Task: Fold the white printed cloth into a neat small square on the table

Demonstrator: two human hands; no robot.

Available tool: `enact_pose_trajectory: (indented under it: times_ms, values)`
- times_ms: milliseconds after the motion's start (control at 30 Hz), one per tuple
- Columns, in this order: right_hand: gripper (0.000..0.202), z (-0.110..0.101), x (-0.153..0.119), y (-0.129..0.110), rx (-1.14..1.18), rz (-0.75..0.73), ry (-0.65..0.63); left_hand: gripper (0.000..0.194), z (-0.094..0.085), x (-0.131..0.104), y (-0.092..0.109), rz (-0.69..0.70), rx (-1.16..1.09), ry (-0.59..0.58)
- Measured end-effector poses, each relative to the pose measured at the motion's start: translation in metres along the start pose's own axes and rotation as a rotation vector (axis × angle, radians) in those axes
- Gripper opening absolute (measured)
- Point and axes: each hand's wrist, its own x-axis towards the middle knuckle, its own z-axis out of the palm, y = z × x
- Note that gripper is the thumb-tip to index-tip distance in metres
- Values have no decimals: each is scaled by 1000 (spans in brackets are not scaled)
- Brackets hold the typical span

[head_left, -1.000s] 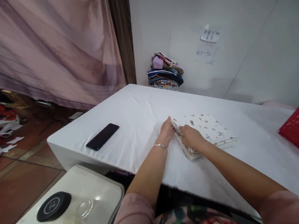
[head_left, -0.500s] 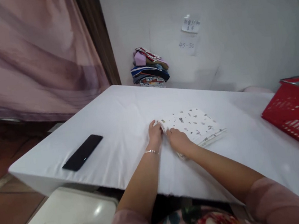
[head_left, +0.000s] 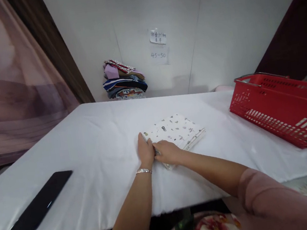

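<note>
A white cloth with a small scattered print (head_left: 176,129) lies folded in layers on the white-covered table (head_left: 104,147). My left hand (head_left: 145,151), with a silver bracelet at the wrist, grips the cloth's left edge, thumb on the upper side. Close beside it, my right hand (head_left: 167,151) has its fingers curled round the near left part of the same edge. Both sets of fingertips are partly hidden by the cloth and by each other. What kind of garment or textile this is, I cannot tell.
A black phone-like slab (head_left: 41,203) lies at the table's left. On the right stands a red plastic basket (head_left: 278,110) with metal handles. Folded clothes (head_left: 123,79) are stacked beyond the far edge, by a wall with paper notes (head_left: 157,36). A curtain (head_left: 12,80) hangs at left.
The view has swung to the right and levelled, so more of the basket shows. Both hands stay on the cloth's left edge, now nearer each other.
</note>
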Motion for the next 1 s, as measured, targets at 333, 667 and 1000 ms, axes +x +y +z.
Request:
enact_pose_trajectory:
  times_ms: [333,667,1000]
  values:
    - [52,-18,-31,92,-40,185,47,59,3,-2,3,33,120,18]
    - [56,-20,-23,124,-147,323,-14,59,6,-1,-3,41,79,8]
    - [56,-21,-30,132,-156,315,1,59,8,-4,-6,23,21,0]
